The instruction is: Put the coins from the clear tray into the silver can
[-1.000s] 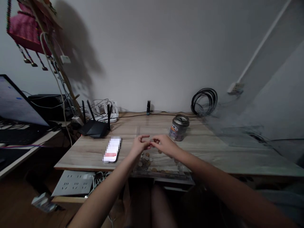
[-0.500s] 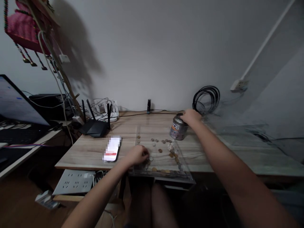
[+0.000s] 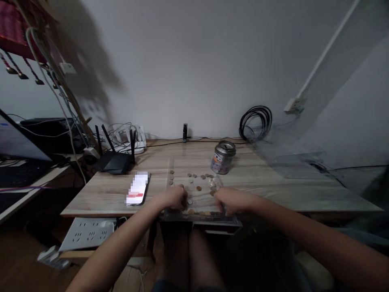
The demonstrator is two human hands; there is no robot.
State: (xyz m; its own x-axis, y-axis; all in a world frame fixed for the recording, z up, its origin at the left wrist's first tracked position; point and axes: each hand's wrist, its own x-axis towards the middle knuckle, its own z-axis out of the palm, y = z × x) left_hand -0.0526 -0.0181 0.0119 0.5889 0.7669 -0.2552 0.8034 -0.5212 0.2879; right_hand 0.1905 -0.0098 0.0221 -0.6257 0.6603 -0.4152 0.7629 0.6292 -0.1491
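On tabletop (image 3: 261, 184): hands (image 3: 174, 198) (image 3: 232, 200) curled over coins (image 3: 197, 188) in clear tray (image 3: 174, 168), grip unclear. Small, hard, slippery; probably best pinched by edges.

Single head cam, seated at the desk (image 3: 273, 190), looks forward and slightly down, close over near edge, facing the wall (image 3: 194, 61).
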